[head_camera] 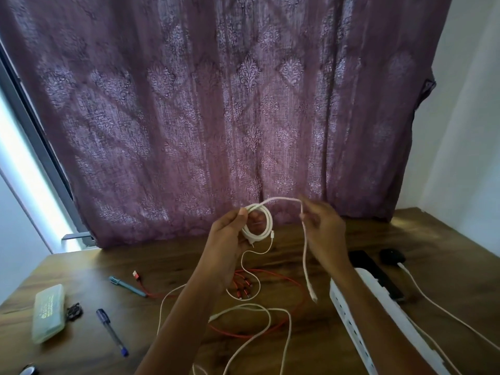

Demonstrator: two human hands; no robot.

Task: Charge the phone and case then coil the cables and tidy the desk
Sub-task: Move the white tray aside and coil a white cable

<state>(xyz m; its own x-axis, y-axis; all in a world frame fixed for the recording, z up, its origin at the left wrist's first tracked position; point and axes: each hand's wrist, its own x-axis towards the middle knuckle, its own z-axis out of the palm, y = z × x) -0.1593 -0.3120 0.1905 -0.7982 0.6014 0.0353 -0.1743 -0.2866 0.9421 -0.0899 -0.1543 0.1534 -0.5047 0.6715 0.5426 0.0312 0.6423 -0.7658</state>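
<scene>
My left hand [228,239] holds a coil of white cable [266,224] above the wooden desk [81,272]. The cable runs from the coil over to my right hand [323,234], which pinches it; its free end with the plug [313,296] hangs down below that hand. A red multi-plug cable [292,282] lies in loops on the desk under my hands, tangled with other loose white cables [270,318]. A white power strip [378,320] lies at the right. Beyond it lie a black phone [376,274] and a small black case [392,257] with a white cable plugged in.
At the left of the desk lie a pale green box [48,312], two pens [112,331] [127,286] and a small dark hair tie [73,311]. A purple patterned curtain [216,104] hangs behind the desk. A dark object [28,370] shows at the bottom left edge.
</scene>
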